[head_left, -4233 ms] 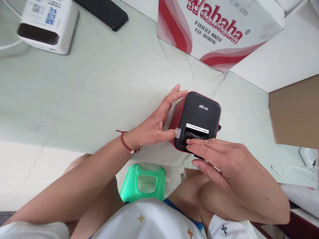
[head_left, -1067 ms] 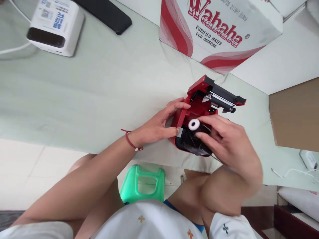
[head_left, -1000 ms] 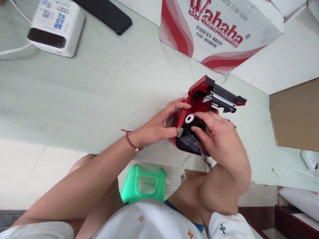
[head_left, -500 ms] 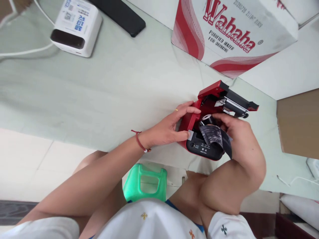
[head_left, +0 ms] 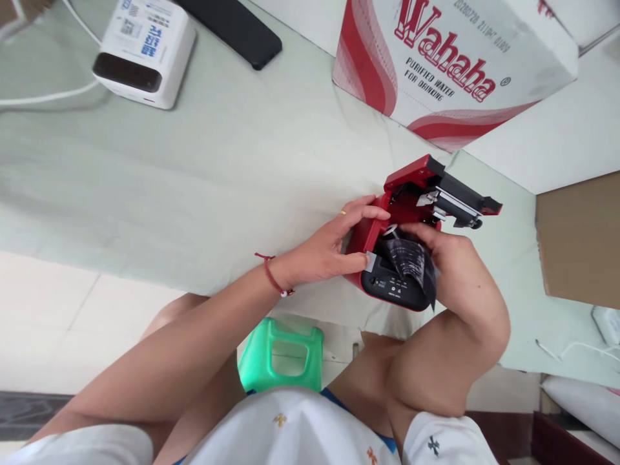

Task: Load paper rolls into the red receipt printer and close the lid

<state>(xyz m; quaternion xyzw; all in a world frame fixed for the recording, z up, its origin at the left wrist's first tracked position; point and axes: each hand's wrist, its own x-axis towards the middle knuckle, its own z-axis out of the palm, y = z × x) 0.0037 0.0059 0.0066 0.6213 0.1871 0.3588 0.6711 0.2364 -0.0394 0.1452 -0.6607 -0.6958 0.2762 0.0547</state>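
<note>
Two printers are being counted on the counter [head_left: 217, 174]: one red printer [head_left: 375, 284], lid standing open, at the near edge, and one white printer [head_left: 145, 42] well apart at the far left, with one white cable [head_left: 43, 100] lying just beside it. One black roll [head_left: 411, 261] is being held in the red printer's open bay, its dark strip hanging over the front; the left hand [head_left: 334, 248] is being wrapped round the red printer's left side, grip closed on the casing; the right hand [head_left: 455, 271] is being curled over the black roll, grip closed on it. One dark flat slab [head_left: 232, 29], one carton [head_left: 450, 58], one brown box [head_left: 581, 245] and one green stool [head_left: 281, 355] are being seen too; the counter is being shown pale green and creased, with pale floor tiles [head_left: 48, 310] below. "Wahaha" and "PURIFIED WATER FOR DRINKING" are being read on the carton; the white printer's blue label is too small to be read.
</note>
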